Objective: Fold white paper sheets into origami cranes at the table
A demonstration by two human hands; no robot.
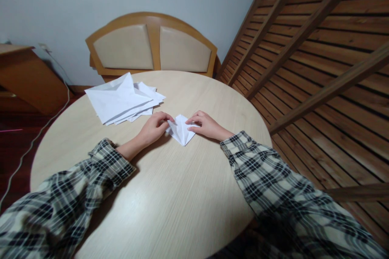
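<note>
A small folded sheet of white paper lies on the round wooden table, one corner pointing toward me. Crease lines run across its surface. My left hand pinches its left corner between thumb and fingers. On the opposite side my right hand grips the right edge, thumb below and fingertips on top. The fingertips hide parts of both corners.
Beyond my left hand, a loose stack of white paper sheets rests on the table. Behind the table stands a padded wooden headboard. A slatted wooden panel rises at the right; a white cable runs down the left side.
</note>
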